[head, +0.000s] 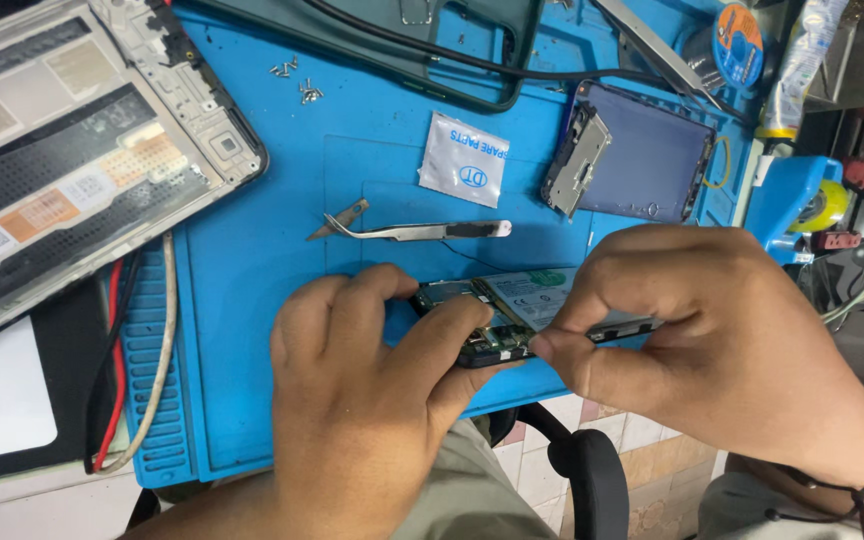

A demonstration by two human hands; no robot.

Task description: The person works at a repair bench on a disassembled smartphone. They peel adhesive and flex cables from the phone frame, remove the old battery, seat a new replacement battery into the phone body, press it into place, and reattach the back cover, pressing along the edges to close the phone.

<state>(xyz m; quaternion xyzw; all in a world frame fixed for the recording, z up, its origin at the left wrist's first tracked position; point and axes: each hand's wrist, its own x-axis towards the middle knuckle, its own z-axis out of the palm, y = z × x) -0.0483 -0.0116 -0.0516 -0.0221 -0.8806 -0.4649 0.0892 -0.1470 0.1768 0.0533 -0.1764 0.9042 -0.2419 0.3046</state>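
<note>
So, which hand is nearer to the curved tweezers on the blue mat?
Left. The left hand lies just below the curved tweezers, its knuckles close under them. The right hand sits further to the right, pinching the opened phone.

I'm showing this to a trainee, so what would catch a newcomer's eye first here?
First, the two hands at bottom centre: left hand and right hand grip an opened phone over the bright blue mat. Next, the large opened tablet at top left, and tweezers lying mid-mat.

blue work mat (252, 300), tweezers (412, 231), screws (297, 85)
</note>
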